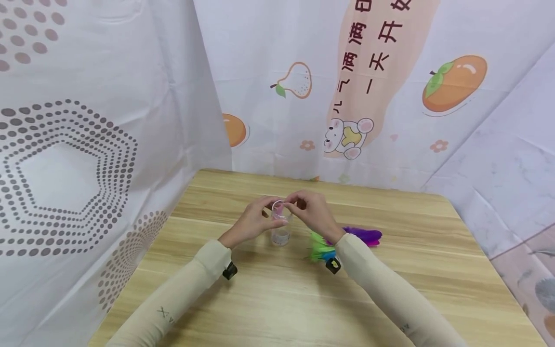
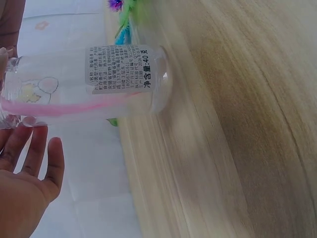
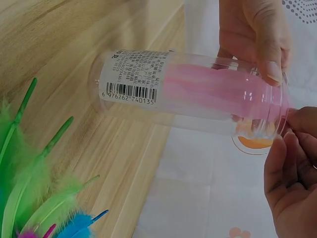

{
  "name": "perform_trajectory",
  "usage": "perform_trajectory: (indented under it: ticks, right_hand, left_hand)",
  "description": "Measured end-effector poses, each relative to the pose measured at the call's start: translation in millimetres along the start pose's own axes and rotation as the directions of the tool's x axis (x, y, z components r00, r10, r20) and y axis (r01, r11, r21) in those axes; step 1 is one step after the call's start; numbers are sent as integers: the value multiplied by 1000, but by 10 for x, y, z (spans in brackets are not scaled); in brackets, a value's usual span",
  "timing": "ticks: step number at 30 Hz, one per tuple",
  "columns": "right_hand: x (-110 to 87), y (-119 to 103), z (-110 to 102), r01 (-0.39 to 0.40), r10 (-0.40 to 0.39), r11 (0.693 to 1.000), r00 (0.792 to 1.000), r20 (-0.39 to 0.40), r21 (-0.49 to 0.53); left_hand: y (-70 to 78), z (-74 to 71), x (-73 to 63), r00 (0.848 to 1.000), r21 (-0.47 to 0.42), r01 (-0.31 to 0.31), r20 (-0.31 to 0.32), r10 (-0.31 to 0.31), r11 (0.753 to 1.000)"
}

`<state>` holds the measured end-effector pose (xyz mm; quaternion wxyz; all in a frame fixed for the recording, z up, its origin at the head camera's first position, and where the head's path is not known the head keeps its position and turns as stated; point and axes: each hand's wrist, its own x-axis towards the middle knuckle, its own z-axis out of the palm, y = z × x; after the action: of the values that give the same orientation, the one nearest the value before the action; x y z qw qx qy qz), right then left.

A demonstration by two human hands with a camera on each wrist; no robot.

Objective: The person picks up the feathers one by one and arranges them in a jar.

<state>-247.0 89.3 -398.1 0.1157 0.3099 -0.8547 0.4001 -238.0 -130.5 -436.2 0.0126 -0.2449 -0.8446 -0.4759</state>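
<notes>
A clear plastic jar (image 1: 281, 236) with a printed white label (image 3: 131, 79) stands on the table. My left hand (image 1: 255, 219) grips it close to its mouth, the thumb lying along the near side. Inside the jar lies a pink feather (image 3: 213, 89), seen broad in the right wrist view and edge-on in the left wrist view. At the jar's rim my right hand (image 1: 315, 214) pinches the feather's upper end between thumb and fingertips. The exact pinch point is partly hidden by the fingers.
Beside the right wrist lie loose feathers: green feathers (image 1: 320, 246), a blue feather (image 3: 79, 227) and purple feathers (image 1: 364, 234), with magenta among them. The wood-patterned table (image 1: 277, 299) meets printed white cloth (image 1: 269, 48) at the back and left.
</notes>
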Motion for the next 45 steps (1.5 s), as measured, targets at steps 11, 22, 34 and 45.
perform_trajectory:
  ticks: [11,22,34,45]
  right_hand:
    - [9,23,-12,-5,5,1000,1000,-17,1]
    - [-24,104,-135,26,-27,999,998,-51,-23]
    - [-236,274,-395,-57,56,997,998,-25,-44]
    - [-518,513,-658,-137,136,985,991,-11,-105]
  left_hand:
    - [5,0,-4,1000,-8,-6,0,6,1000]
    - [0,-6,10,1000,4,5,-11,-5,1000]
    - [-26,-4,22,1000,-2,-6,-1,6,1000]
    - [-11,-5,15,1000,5,-10,-5,10,1000]
